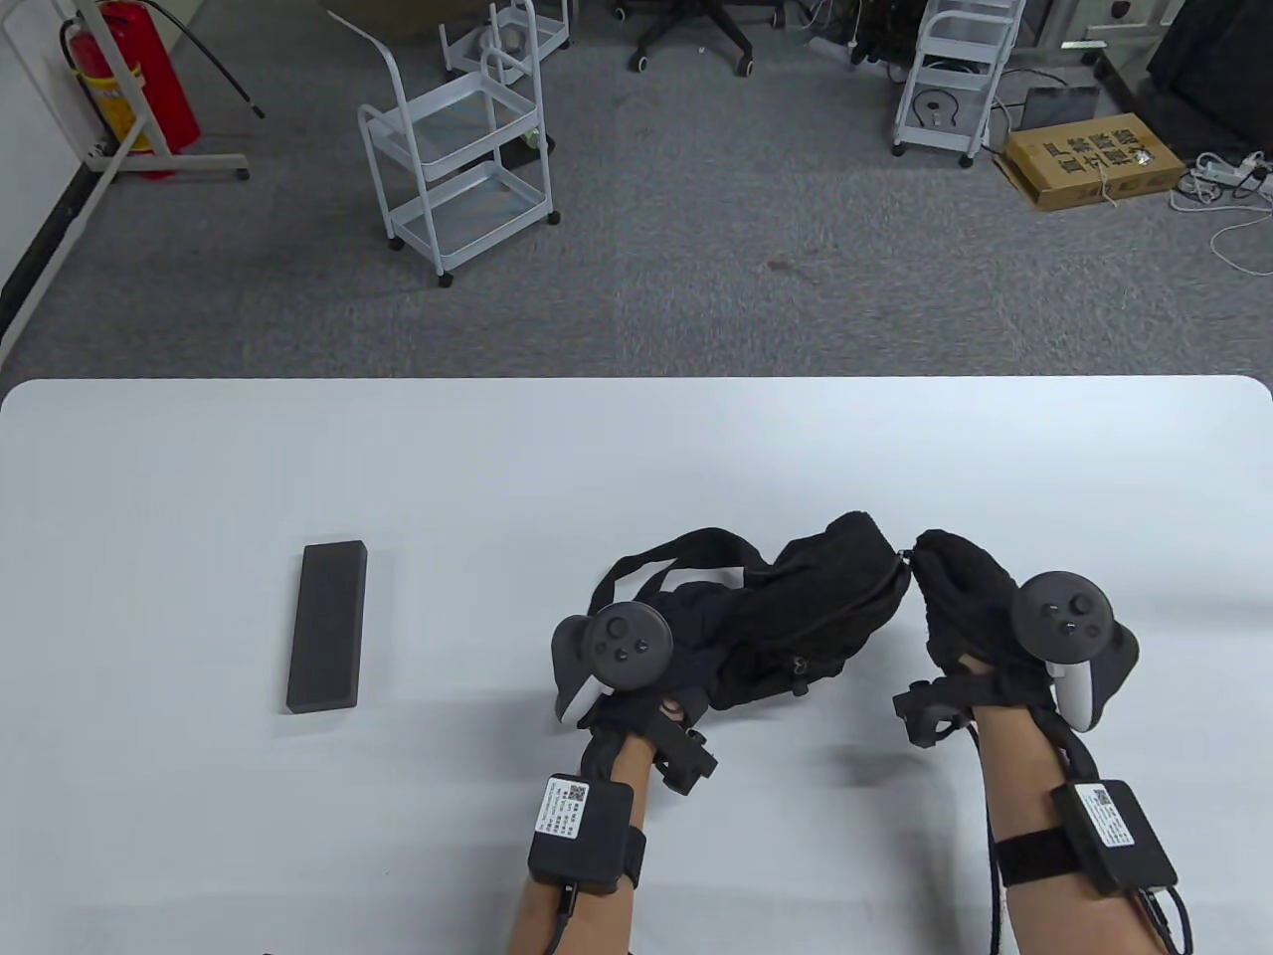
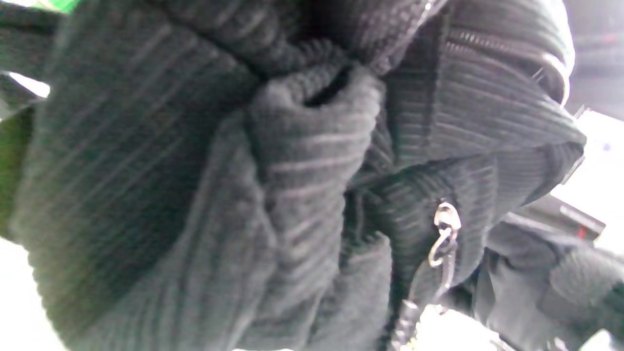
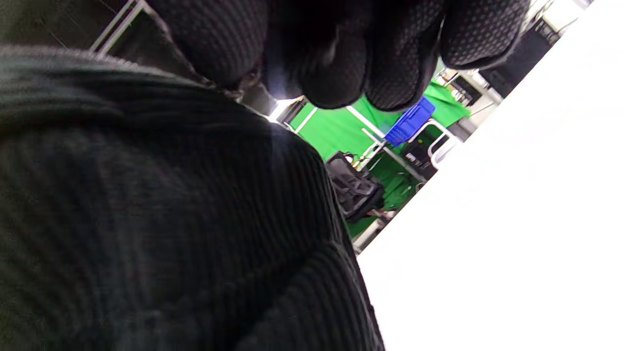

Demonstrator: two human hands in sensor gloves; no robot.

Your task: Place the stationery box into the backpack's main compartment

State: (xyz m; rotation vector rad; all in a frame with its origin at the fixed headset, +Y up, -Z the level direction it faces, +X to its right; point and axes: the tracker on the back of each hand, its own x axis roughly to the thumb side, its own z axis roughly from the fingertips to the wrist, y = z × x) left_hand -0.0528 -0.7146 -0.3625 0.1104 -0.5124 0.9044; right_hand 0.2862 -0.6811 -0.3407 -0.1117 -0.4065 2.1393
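Note:
A small black corduroy backpack point(image 1: 796, 617) lies on its side on the white table point(image 1: 636, 448), straps toward the left. My left hand point(image 1: 656, 686) grips its left end; the fingers are hidden in the fabric. My right hand point(image 1: 960, 597) pinches the zipper pull point(image 1: 905, 557) at the bag's right tip, fingers closed. The left wrist view shows ribbed fabric point(image 2: 243, 195), a zipper track and a metal ring pull point(image 2: 443, 234). The right wrist view shows my curled fingers point(image 3: 341, 53) above the bag point(image 3: 146, 219). The dark grey stationery box point(image 1: 328, 627) lies flat to the left, untouched.
The table's far edge point(image 1: 636, 380) borders grey carpet. White trolleys point(image 1: 457, 149), a fire extinguisher point(image 1: 129, 70) and a cardboard box point(image 1: 1094, 159) stand on the floor beyond. Bare tabletop lies between the box and the backpack.

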